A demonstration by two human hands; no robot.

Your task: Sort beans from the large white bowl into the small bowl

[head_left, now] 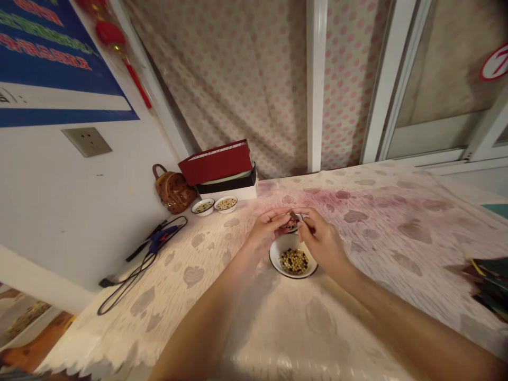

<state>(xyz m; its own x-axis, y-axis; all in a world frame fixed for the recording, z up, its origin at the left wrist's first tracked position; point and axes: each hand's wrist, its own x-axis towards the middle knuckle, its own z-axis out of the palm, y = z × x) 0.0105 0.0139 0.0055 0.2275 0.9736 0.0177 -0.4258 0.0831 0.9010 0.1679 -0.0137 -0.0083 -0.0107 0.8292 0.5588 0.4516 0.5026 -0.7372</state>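
A white bowl of mixed yellow and dark beans sits on the table in front of me. Just behind it is a second small dish, mostly hidden by my fingers. My left hand is curled, fingertips at that small dish's rim. My right hand is pinched on a small dark thing, held above the small dish; I cannot make out what it is. Both hands hover just beyond the bean bowl.
Two small white bowls of beans stand at the back left, beside stacked red, black and white boxes and a brown bag. A blue tool with black cable lies left. Dark packets sit at the right edge.
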